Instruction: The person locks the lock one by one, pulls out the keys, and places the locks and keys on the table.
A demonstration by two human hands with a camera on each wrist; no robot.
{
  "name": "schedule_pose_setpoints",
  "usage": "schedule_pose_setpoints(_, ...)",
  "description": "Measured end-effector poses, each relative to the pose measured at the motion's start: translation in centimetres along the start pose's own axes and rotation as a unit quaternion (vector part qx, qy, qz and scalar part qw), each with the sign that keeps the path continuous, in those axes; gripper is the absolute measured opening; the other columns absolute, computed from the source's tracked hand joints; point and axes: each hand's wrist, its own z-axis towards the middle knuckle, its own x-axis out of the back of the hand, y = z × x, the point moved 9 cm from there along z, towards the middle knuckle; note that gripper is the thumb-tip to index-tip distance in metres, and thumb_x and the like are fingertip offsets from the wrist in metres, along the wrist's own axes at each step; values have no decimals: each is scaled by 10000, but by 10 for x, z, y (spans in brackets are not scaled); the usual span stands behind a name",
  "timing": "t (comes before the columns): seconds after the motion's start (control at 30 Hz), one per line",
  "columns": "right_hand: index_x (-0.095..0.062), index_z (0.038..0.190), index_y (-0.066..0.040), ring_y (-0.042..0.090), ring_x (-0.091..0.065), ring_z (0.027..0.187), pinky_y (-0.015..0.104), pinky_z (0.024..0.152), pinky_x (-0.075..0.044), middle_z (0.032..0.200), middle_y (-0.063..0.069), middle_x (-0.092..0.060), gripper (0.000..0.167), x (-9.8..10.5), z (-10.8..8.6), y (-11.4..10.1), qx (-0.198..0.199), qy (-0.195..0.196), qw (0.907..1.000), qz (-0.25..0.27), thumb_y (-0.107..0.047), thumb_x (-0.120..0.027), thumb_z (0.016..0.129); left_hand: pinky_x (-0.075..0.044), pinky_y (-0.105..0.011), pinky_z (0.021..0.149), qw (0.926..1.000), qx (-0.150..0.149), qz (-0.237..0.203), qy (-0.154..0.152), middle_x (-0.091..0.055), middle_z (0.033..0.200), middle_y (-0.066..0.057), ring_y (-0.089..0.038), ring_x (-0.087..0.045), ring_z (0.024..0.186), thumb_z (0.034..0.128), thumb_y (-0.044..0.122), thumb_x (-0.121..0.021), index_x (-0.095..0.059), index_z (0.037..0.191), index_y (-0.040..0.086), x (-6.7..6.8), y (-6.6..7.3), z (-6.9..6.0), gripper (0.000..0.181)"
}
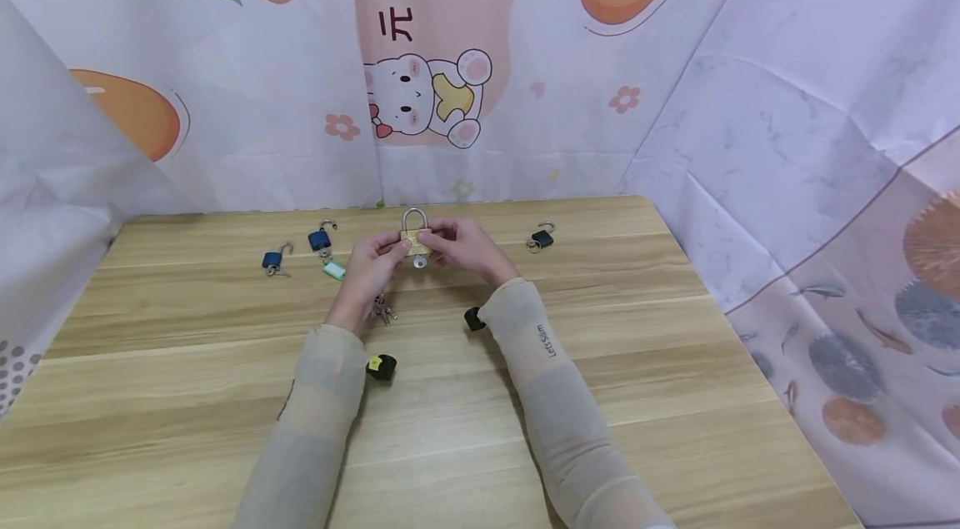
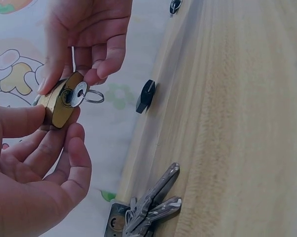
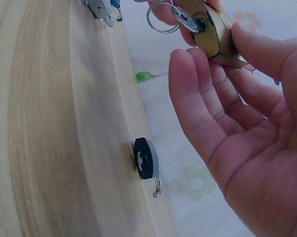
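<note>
A brass padlock (image 1: 411, 242) is held up by both hands over the far part of the table, with its silver shackle (image 1: 415, 217) pointing up. The left hand (image 1: 372, 266) pinches one side of its body between thumb and fingers. On the other side, the right hand (image 1: 467, 247) grips with its thumb on the front face and fingers behind. A round-headed key (image 2: 79, 94) sits in the keyhole at the bottom, and a split ring (image 2: 94, 96) hangs from it. Thumbs hide part of the body in the head view.
Two blue padlocks (image 1: 272, 260) with raised shackles lie at the far left, one with a green tag (image 1: 334, 269). A black padlock (image 1: 542, 238) with a ring lies at the far right. By the left wrist is a bunch of keys (image 1: 384, 311). A printed curtain (image 1: 517, 171) hangs behind.
</note>
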Motion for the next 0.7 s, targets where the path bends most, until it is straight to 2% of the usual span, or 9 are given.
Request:
schedule_pose_setpoints(0.27, -694, 1146, -14, 442, -659, 950, 492, 836, -586, 935, 116, -665, 263, 0, 2, 4, -1, 54, 10000, 30, -237, -666, 1008, -420, -438, 1096, 9999, 114, -1, -83, -574, 1395, -192, -284, -551, 1241, 1061, 196, -560, -495, 1455, -21, 1, -2, 1, 455)
schedule_pose_setpoints(0.53, -725, 1107, -89, 369, -635, 820, 505, 777, -568, 852, 96, -660, 282, 0, 2, 4, 100, 69, 9995, -294, -341, -684, 990, -418, -450, 1091, 9996, 102, 219, -140, -583, 1379, -184, -298, -548, 1219, 1066, 193, -547, -502, 1447, -30, 0, -1, -1, 444)
schedule_pose_setpoints(0.7, -738, 1112, -104, 301, -641, 845, 467, 794, -577, 917, 62, -678, 287, 2, 2, 5, 61, 185, 9988, -440, -353, -704, 973, -413, -459, 1094, 9985, 86, 393, -358, -597, 1365, -172, -306, -544, 1238, 1065, 193, -544, -524, 1433, -14, -4, -1, -1, 423)
